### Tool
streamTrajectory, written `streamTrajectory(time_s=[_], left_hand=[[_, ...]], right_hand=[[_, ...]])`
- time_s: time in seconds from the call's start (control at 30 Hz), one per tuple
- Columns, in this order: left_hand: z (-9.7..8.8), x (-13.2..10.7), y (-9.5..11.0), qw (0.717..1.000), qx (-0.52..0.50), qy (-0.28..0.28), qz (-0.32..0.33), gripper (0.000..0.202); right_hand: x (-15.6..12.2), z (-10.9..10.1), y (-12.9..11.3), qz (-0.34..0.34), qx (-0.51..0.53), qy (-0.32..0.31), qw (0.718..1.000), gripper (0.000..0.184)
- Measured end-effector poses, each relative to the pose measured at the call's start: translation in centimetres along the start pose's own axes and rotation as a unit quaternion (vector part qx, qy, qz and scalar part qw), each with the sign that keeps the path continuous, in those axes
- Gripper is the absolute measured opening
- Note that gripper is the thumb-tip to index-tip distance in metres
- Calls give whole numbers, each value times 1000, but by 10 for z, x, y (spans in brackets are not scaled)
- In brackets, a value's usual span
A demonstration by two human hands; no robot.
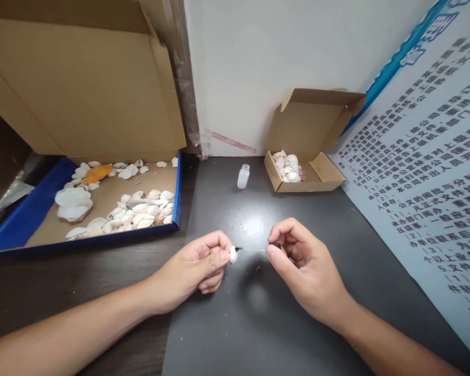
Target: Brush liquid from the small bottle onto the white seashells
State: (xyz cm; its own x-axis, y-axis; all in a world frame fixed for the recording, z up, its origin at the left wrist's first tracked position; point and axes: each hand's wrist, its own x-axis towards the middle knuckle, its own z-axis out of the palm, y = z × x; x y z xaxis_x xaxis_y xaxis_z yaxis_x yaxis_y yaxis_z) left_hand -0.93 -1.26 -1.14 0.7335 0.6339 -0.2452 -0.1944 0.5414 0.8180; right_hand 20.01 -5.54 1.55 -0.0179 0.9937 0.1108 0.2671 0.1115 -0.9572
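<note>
My left hand (pixel 198 266) is closed in a pinch on a small white shell (pixel 233 254) with a dark tip at its right side. My right hand (pixel 297 261) is closed too, thumb and fingers pinching a small black object (pixel 274 245); a thin stem seems to run from it towards the shell, too fine to name. The two hands are a short gap apart above the dark mat (pixel 258 313). A small white bottle (pixel 243 176) stands upright behind them.
A large open cardboard box (pixel 102 198) with a blue rim at the left holds several shells. A small open cardboard box (pixel 317 177) at the back right holds more shells. A white wall and a printed poster (pixel 426 172) bound the right side.
</note>
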Motion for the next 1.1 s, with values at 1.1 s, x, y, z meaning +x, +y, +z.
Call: streamTrajectory(time_s=[1.1], left_hand=[[-1, -1, -1, 1000, 26, -6, 6, 22]], right_hand=[[0, 0, -2, -35, -9, 24, 999, 6]])
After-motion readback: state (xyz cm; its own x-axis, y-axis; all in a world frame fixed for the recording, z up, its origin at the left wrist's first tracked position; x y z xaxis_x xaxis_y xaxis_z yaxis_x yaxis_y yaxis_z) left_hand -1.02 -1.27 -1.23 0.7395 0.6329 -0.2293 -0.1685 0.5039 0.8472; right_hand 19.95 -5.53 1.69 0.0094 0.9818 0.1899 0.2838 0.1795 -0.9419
